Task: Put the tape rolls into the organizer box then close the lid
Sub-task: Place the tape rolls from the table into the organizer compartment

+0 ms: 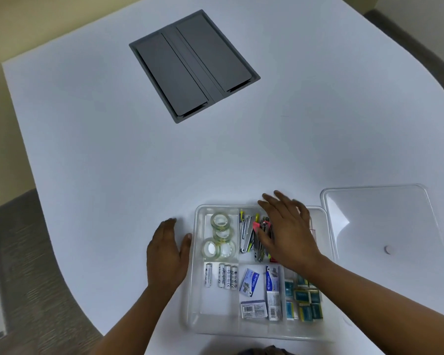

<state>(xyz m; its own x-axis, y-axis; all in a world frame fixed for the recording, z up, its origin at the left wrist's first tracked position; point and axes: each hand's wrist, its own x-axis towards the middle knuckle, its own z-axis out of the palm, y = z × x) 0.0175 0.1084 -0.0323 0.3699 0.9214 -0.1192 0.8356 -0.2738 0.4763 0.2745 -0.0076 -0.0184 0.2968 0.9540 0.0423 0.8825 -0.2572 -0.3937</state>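
Several clear tape rolls [220, 236] lie in the far left compartment of the clear organizer box [193, 290] near the table's front edge. The clear lid [379, 221] lies flat on the table to the right of the box, partly overlapping its far right corner. My left hand [166, 254] rests flat on the table against the box's left wall, fingers apart, holding nothing. My right hand [287, 229] hovers open over the far middle compartment, above the staplers [248, 233], and hides part of them.
Batteries [221, 275], staple boxes [251, 281] and small teal packets [305, 301] fill the near compartments. A grey cable hatch [194, 65] is set into the white table [100, 149] at the far middle. A grey chair [23, 265] stands at the left.
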